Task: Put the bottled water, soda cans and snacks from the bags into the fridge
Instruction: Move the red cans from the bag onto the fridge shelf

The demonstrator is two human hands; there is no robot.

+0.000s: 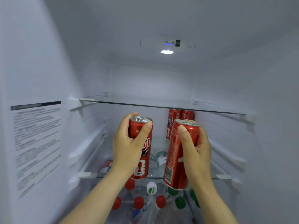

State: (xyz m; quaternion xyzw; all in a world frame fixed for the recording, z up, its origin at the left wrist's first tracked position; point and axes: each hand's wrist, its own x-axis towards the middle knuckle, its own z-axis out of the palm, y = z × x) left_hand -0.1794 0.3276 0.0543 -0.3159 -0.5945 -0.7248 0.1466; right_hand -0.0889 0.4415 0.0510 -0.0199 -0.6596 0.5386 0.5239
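Mid soda-stocking, gripping a tall slim red aluminium soda can (142, 168) in the left hand (126, 147) and a matching second can (174, 159) in the right hand (197, 152), fingers and thumbs curled round each, before the clear glass shelf (207, 177); next, probably standing both beside the rear red cans (174, 117).

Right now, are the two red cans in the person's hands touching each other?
Apart. The head view shows a clear gap between the left can and the right can, with water bottles farther back visible through it.
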